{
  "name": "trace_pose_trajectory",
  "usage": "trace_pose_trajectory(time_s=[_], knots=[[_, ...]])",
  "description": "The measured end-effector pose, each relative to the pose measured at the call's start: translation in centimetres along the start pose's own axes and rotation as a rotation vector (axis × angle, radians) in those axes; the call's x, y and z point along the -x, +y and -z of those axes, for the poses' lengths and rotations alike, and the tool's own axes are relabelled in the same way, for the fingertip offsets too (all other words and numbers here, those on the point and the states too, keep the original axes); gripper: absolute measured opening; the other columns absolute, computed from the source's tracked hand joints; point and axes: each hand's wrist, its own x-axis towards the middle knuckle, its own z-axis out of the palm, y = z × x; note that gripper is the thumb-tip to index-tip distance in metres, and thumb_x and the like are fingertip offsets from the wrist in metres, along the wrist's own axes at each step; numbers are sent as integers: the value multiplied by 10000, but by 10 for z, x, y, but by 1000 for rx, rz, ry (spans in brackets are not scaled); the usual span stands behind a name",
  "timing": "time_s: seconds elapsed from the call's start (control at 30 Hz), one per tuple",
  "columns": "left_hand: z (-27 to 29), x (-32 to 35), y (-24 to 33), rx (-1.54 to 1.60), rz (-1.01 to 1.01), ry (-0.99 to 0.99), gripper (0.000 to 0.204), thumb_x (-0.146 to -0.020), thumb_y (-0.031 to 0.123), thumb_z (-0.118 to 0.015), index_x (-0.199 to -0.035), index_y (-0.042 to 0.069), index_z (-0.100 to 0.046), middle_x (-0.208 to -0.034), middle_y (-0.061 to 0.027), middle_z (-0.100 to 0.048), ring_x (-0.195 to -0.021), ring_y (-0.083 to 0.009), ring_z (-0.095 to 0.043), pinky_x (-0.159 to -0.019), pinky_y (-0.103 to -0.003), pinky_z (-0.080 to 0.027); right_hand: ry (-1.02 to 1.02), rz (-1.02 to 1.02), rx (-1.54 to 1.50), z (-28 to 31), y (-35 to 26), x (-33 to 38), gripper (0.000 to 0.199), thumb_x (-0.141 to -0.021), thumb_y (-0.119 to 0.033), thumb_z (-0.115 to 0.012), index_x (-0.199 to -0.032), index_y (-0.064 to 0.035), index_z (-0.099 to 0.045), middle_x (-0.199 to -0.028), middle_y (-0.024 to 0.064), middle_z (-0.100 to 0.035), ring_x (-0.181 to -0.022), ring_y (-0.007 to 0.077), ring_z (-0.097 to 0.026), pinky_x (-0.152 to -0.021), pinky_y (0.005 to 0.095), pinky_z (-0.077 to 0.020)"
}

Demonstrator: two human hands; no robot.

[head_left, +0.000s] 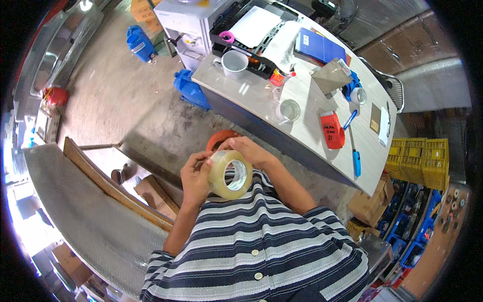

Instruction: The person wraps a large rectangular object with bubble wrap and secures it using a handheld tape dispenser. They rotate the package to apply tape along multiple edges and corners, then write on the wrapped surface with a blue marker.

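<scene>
Both my hands hold a roll of clear packing tape (230, 174) in front of my chest, above my striped shirt. My left hand (195, 176) grips the roll's left side, thumb pressed on its outer face. My right hand (249, 150) closes over the top edge of the roll from the right, fingertips on the tape's surface. The roll's white core faces the camera, tilted slightly.
A grey desk (312, 136) stands ahead to the right with a white mug (234, 64), a glass (290, 109), a red pouch (332, 130), pens, a blue book and a black tray. Yellow crates (417, 161) sit right; cardboard boxes (156, 194) and a wooden frame lie left.
</scene>
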Motion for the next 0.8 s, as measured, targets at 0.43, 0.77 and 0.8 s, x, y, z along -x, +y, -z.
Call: trace_pose_trajectory(time_s=[0.43, 0.77, 0.8], knots=[[16, -8, 18, -331, -369, 136, 202, -1015, 49, -613, -1207, -9, -638, -1222, -119, -657, -1080, -176, -611, -924, -305, -508, 1788, 141, 1389, 185, 8, 179, 635, -873, -329, -747, -1415, -80, -529, -1205, 179, -603, -1174, 352, -556, -1052, 506, -382], [16, 2, 21, -246, -320, 143, 244, -1021, 60, -613, -1246, -34, -612, -1252, -145, -661, -1149, -203, -610, -1026, -328, -471, 1636, -224, 1230, 189, 6, 192, 891, -743, -277, -857, -1498, -149, -401, -1200, 193, -547, -1182, 379, -533, -1046, 566, -364], [15, 5, 22, -259, -314, 147, 251, -1021, 61, -614, -1252, -37, -609, -1249, -148, -661, -1157, -207, -608, -1038, -333, -465, 1679, -203, 1104, 182, 0, 196, 883, -738, -274, -859, -1487, -147, -409, -1211, 200, -545, -1185, 383, -532, -1042, 563, -374]])
